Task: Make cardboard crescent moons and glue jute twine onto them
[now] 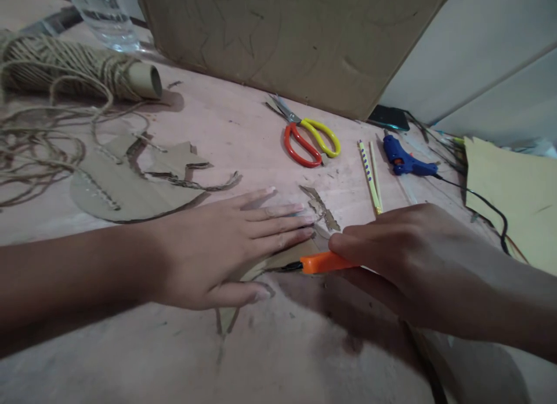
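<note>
The left hand (209,250) is lying open, pinning the cardboard piece (285,258) at six o'clock; the right hand (404,247), at four, is gripping an orange cutter (322,263). Light, thumb-clear strokes are probably serving best.

The brown cardboard piece (293,254) lies flat on the table (174,357), mostly covered, a narrow point showing nearest the person. The orange-handled cutter (324,263) is held low and nearly level, its dark, slim tip pointing left at the cardboard's near edge
</note>
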Motion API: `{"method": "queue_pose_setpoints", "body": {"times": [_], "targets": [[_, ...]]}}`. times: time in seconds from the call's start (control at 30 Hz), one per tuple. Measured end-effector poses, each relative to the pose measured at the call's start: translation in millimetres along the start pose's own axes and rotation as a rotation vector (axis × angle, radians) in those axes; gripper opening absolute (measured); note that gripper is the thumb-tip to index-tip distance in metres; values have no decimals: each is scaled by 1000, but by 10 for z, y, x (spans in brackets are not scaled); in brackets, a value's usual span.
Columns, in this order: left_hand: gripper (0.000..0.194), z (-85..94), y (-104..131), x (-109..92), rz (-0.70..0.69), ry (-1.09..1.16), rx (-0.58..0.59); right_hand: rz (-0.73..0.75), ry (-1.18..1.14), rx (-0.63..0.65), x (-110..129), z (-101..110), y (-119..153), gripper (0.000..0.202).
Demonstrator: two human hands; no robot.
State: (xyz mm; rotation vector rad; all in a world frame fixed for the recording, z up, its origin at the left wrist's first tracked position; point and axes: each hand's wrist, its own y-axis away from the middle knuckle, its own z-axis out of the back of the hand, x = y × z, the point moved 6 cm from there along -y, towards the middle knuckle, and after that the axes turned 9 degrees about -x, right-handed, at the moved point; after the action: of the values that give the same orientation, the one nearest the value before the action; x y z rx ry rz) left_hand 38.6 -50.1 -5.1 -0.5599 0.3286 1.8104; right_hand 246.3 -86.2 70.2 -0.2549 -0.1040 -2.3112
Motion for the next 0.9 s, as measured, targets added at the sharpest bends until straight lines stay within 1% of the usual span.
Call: {"method": "queue_pose_setpoints", "body": {"times": [0.13,0.23,0.37,0.4,0.47,0.53,0.6,0.7,0.9], "targets": [[97,-11,5,18,15,22,-3,5,21,-16,0,17,-11,28],[96,2,13,12,-1,40,-40,12,18,-17,-20,9,-8,30],[97,-30,35,27,-13,21,-27,59,109,-6,13,9,-46,24],[98,-37,43,30,-27,20,-40,81,136,-3,36,16,-61,22],[102,-31,58,30,-66,39,-114,127,160,-4,86,40,-90,13],[105,-35,73,34,-89,64,-168,154,152,-1,119,62,-112,12],[105,-61,78,49,-76,76,-155,163,148,10,125,69,-125,15],[101,-89,77,62,-56,67,-115,167,171,23,108,48,-136,14],[103,-101,113,55,-79,57,-133,113,141,17,78,-11,-111,18]]}}
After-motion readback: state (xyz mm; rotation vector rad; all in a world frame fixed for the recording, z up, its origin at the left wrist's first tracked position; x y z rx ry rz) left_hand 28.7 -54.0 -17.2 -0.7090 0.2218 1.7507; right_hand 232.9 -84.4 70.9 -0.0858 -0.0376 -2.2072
